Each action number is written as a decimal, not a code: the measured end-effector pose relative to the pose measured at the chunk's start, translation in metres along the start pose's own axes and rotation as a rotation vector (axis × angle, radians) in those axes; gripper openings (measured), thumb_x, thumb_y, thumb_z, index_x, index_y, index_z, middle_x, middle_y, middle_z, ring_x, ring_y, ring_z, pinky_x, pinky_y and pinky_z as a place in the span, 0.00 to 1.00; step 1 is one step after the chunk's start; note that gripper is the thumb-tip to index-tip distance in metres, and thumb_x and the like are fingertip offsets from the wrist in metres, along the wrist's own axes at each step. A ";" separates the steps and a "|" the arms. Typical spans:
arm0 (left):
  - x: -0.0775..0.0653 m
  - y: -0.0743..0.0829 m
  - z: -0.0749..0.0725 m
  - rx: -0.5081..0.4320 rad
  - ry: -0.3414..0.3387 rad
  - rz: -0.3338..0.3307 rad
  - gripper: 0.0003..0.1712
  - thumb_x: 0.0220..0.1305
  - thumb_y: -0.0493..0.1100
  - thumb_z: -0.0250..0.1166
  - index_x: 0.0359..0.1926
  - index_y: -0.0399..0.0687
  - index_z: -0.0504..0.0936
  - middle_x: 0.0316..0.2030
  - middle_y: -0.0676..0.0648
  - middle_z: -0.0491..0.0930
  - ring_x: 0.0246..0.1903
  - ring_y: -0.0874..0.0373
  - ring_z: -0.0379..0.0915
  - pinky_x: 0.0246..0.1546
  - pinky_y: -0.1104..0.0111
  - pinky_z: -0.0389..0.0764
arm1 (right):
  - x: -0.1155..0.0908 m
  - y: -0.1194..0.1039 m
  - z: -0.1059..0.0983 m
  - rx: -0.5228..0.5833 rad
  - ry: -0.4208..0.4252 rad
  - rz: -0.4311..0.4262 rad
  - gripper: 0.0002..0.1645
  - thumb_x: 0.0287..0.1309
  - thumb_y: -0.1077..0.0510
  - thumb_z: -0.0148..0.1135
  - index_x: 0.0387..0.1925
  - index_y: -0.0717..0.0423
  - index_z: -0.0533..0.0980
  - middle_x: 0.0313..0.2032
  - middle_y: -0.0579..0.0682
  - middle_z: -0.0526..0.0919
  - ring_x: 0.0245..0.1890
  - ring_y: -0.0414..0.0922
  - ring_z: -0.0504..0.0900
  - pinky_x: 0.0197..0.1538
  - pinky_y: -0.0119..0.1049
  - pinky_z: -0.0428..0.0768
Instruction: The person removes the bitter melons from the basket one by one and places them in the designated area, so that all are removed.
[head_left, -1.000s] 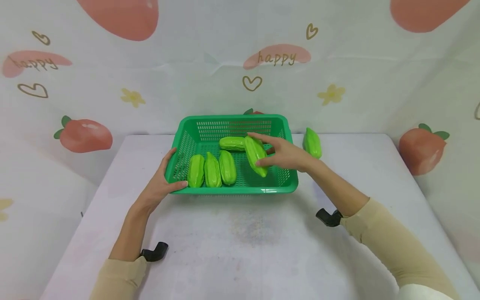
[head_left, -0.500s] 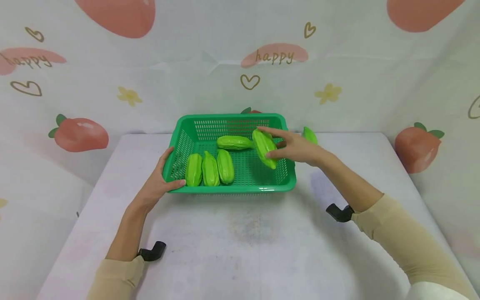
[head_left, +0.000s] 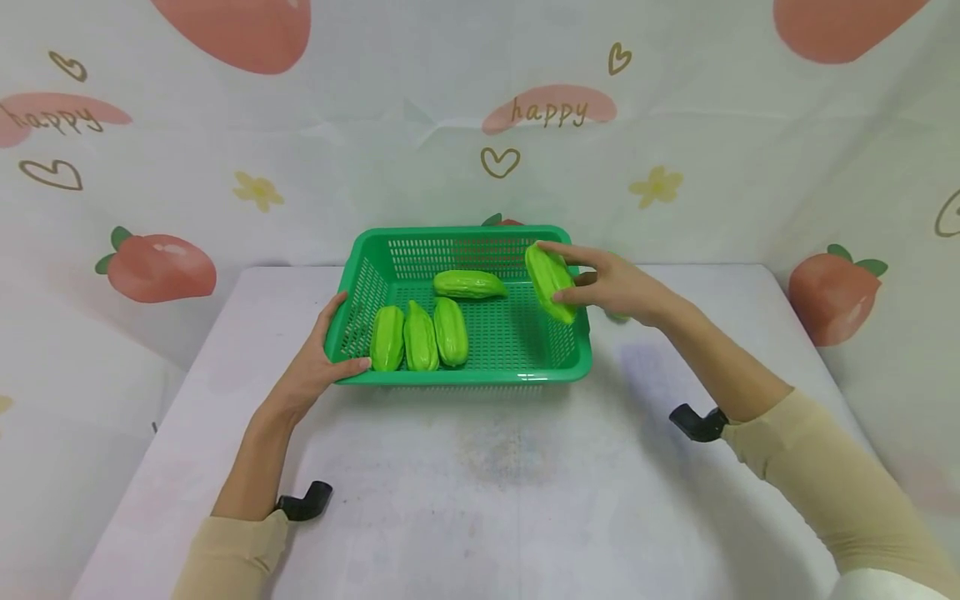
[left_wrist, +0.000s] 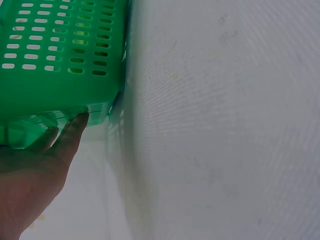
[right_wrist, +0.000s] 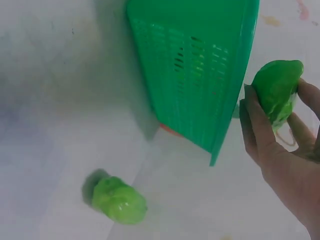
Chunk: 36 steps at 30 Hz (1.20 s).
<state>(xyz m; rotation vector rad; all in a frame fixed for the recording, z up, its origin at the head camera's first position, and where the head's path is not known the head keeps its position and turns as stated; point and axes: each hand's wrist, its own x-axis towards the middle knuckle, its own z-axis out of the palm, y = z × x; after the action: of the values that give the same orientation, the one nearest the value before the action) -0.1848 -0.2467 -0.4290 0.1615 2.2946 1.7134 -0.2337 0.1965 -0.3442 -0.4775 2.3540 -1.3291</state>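
- Green basket (head_left: 465,378) on the bench (head_left: 480,525), left hand (head_left: 309,368) gripping its near-left corner, thumb over front rim, fingers half spread on outer left wall
- Right hand (head_left: 617,285) pinches one gourd (head_left: 550,282), fingers opened just to its width, gourd tilted above the basket's right end
- For this step: firm light grip, clearance over the right rim, basket braced against sliding
- Four other gourds (head_left: 452,332) inside, one loose gourd (right_wrist: 120,201) on bench at right
- Bench pale, stained; wrinkled fruit-print backdrop (head_left: 390,183) behind

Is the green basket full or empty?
Partly full: four green vegetables lie in the basket, with bare space showing beside them.
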 end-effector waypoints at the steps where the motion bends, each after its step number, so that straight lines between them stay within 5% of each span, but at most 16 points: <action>1: 0.000 0.000 0.000 -0.004 -0.001 0.000 0.60 0.61 0.38 0.68 0.78 0.74 0.36 0.77 0.46 0.38 0.72 0.45 0.40 0.67 0.42 0.48 | -0.001 0.001 -0.001 0.004 0.001 0.002 0.44 0.62 0.51 0.68 0.74 0.28 0.59 0.72 0.52 0.60 0.60 0.52 0.77 0.57 0.48 0.74; 29: 0.000 -0.001 0.000 -0.005 -0.012 0.002 0.60 0.61 0.39 0.69 0.78 0.73 0.37 0.77 0.45 0.39 0.72 0.45 0.39 0.68 0.42 0.46 | -0.021 0.035 -0.043 -0.030 0.114 0.079 0.42 0.65 0.51 0.65 0.75 0.30 0.57 0.73 0.55 0.58 0.64 0.57 0.72 0.62 0.58 0.67; 36: -0.001 -0.001 0.000 -0.025 -0.007 0.007 0.60 0.61 0.37 0.68 0.78 0.74 0.37 0.77 0.45 0.38 0.72 0.45 0.39 0.67 0.42 0.46 | -0.019 0.042 -0.047 -0.018 0.142 0.079 0.41 0.66 0.52 0.64 0.75 0.32 0.58 0.72 0.54 0.58 0.64 0.55 0.72 0.56 0.44 0.75</action>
<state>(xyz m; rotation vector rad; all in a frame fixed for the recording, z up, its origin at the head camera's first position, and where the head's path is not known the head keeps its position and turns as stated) -0.1841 -0.2473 -0.4293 0.1701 2.2685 1.7414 -0.2452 0.2606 -0.3552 -0.3009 2.4738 -1.3468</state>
